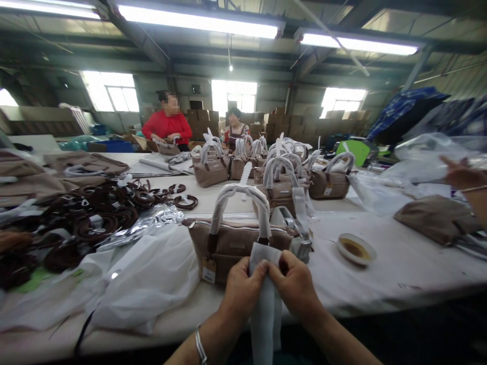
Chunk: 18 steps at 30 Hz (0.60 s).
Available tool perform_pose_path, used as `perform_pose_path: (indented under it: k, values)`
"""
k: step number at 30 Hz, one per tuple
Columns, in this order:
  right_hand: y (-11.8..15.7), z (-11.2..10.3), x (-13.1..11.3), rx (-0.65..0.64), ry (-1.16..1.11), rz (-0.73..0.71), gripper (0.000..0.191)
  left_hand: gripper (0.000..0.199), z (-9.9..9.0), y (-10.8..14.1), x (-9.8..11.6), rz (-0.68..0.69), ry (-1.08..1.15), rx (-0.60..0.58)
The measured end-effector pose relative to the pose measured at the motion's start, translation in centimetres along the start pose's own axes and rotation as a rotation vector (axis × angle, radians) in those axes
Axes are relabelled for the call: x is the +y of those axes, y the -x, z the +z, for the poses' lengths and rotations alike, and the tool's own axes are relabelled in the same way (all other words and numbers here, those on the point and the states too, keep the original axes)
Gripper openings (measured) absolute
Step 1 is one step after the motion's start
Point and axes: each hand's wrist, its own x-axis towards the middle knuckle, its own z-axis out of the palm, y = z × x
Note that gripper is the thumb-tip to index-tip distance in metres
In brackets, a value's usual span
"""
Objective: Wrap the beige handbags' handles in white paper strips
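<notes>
A taupe handbag [236, 243] stands upright on the table in front of me, its two handles [243, 195] wrapped in white material and a paper tag [209, 270] hanging at its left. Before the bag's lower right, my left hand [245, 286] pinches a white strip [265, 304] near its top. My right hand [294, 281] grips the same strip close beside it, the thumbs nearly touching. The strip hangs down past the table edge. Behind the bag's right end sits a grey tape dispenser [300, 246], partly hidden.
Wrapped handbags [213, 171] stand in rows behind. Coiled brown straps [99, 218] and white sheeting [152, 279] lie left. A shallow dish [355, 249] and a taupe bag [437, 218] are right. Another person's hand [462, 172] reaches in there. Two people stand across the table.
</notes>
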Motion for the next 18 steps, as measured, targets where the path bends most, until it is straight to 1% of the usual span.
perform_pose_path:
  k: [3,5,7,9,11,13,15,16,18]
  values:
    - [0.6,0.3,-0.3,0.071,0.103,-0.121,0.033,0.050,0.1,-0.4,-0.4,-0.035,0.066,0.011]
    - [0.9,0.3,-0.2,0.084,0.121,-0.169,0.032,0.054,0.2,-0.6,-0.5,-0.072,0.123,0.001]
    - [1.2,0.1,-0.1,0.068,0.102,-0.190,0.029,0.055,0.4,-0.6,-0.3,-0.091,0.153,-0.005]
    - [1.4,-0.1,0.2,0.024,0.038,-0.186,0.025,0.054,0.4,-0.6,0.0,-0.101,0.171,-0.010]
    - [1.4,-0.3,0.3,-0.028,-0.063,-0.146,0.022,0.050,0.3,-0.5,0.5,-0.095,0.152,-0.012]
    - [1.3,-0.2,0.2,-0.057,-0.136,-0.099,0.023,0.045,0.1,-0.4,0.9,-0.042,0.060,0.026]
    - [1.2,-0.1,-0.1,-0.065,-0.158,-0.079,0.026,0.040,-0.1,-0.3,1.1,0.044,-0.038,0.085]
    - [1.3,-0.2,-0.3,-0.073,-0.157,-0.079,0.027,0.038,-0.2,-0.2,1.1,0.068,-0.050,0.099]
    - [1.5,-0.3,-0.2,-0.093,-0.159,-0.073,0.028,0.038,-0.3,0.2,1.1,0.043,0.037,0.065]
